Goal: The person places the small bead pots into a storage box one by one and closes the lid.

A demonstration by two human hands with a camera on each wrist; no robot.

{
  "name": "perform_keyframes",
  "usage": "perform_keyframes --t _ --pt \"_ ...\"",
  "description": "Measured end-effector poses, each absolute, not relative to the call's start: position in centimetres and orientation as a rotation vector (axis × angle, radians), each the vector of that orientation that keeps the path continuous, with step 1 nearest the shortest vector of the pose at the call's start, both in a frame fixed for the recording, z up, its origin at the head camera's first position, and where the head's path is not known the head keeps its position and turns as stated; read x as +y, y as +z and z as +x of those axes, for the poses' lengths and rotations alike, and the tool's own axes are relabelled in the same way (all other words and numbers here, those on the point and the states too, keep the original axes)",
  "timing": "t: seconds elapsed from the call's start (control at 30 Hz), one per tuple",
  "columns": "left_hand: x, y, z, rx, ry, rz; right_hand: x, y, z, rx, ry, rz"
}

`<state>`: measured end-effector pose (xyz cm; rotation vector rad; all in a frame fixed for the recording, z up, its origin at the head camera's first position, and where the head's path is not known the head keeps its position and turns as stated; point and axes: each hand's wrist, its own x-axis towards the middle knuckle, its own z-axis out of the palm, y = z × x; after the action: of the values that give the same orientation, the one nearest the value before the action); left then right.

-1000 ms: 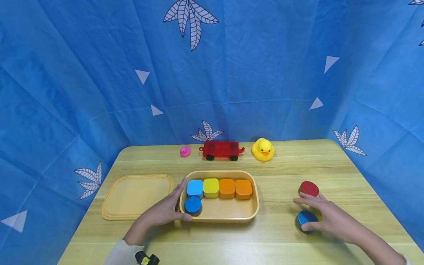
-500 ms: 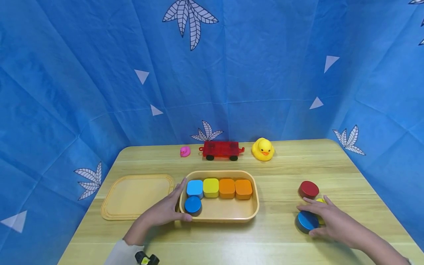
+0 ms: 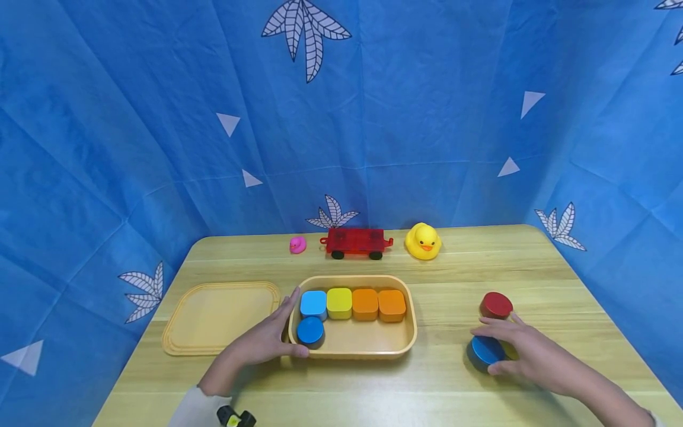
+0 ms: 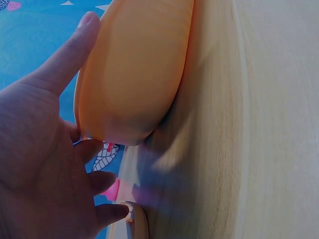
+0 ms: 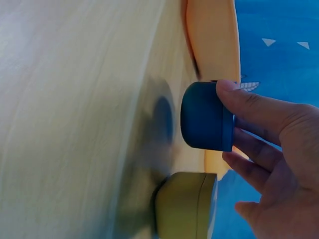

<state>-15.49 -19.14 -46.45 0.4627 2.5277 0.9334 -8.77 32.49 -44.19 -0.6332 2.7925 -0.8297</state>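
Note:
In the head view my right hand [image 3: 539, 356] holds a small round blue lidded container [image 3: 484, 352] between thumb and fingers. The right wrist view shows this blue container [image 5: 205, 117] raised off the table, its shadow apart from it. Beside it stands a yellow lidded container [image 5: 182, 206], mostly hidden by the hand in the head view. Just behind is a round red container [image 3: 496, 305]. My left hand [image 3: 265, 335] grips the left end of a tan oblong box [image 3: 363, 354], thumb at its front corner. The left wrist view shows the box's outer wall [image 4: 134, 69] against the thumb.
Inside the box sit light-blue [image 3: 313, 303], yellow [image 3: 339, 302] and two orange [image 3: 365, 303] square pieces, plus a round blue one [image 3: 311, 331]. A tan lid [image 3: 221, 317] lies left. Behind are a pink duck [image 3: 297, 244], red wagon [image 3: 356, 241] and yellow duck [image 3: 423, 241].
My right hand has closed its fingers on the blue container and shifted it slightly left, away from the yellow one. The left hand and tan box have stayed in place.

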Motion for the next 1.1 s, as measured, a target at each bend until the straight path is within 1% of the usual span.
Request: perform_keyframes --t 0.33,0.6,1.1 --pt "-19.3 -46.5 -15.5 2.521 0.945 0.484 29.9 -42.4 -9.8 2.775 -0.801 -0.695" --pt "-19.3 -46.6 -15.5 2.522 0.946 0.493 27.4 -41.1 -10.9 2.78 -0.827 -0.811" --pt "-19.2 -46.3 -15.4 2.509 0.959 0.468 21.3 -40.9 -14.1 2.61 -0.963 -0.952"
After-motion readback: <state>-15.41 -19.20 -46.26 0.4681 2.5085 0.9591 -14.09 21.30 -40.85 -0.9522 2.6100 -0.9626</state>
